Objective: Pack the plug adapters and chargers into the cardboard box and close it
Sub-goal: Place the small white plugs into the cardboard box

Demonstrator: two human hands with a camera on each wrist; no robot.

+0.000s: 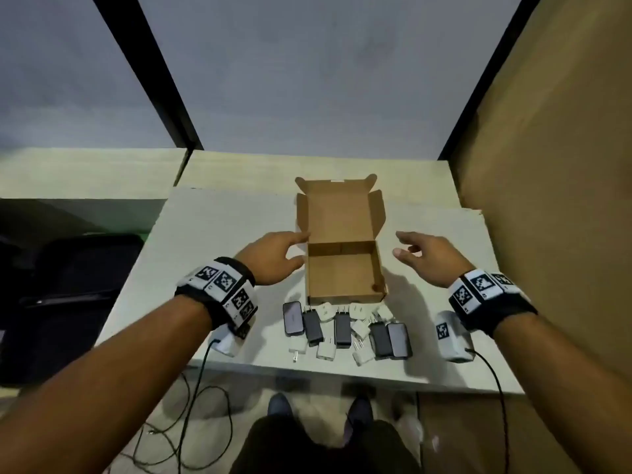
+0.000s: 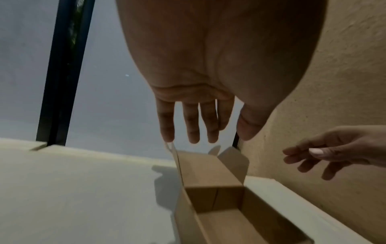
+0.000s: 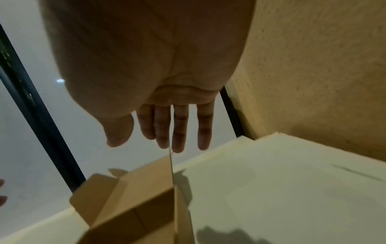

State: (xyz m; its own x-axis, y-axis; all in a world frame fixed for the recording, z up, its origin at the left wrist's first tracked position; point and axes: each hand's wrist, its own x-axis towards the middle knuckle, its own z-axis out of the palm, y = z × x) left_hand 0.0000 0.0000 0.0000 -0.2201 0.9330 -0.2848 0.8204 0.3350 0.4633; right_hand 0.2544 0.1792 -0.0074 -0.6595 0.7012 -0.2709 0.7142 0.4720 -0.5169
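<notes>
An empty brown cardboard box point(image 1: 343, 275) stands open on the pale table point(image 1: 212, 234), its lid point(image 1: 338, 213) folded up and back. My left hand point(image 1: 278, 253) hovers at the box's left wall with fingers straight and spread, holding nothing. My right hand point(image 1: 419, 253) hangs a little to the right of the box, fingers relaxed and empty. In front of the box lie several dark chargers point(image 1: 313, 325) and several small white plug adapters point(image 1: 362, 354) in a loose row. In the wrist views the box point(image 2: 217, 198) point(image 3: 133, 213) sits just below each hand's fingertips.
A tan board wall point(image 1: 554, 165) rises close on the right. Grey panels with black posts point(image 1: 164, 90) stand behind the table. Black cables point(image 1: 191, 422) hang off the near edge toward the floor, where feet show. A dark bag point(image 1: 68, 285) lies at the left.
</notes>
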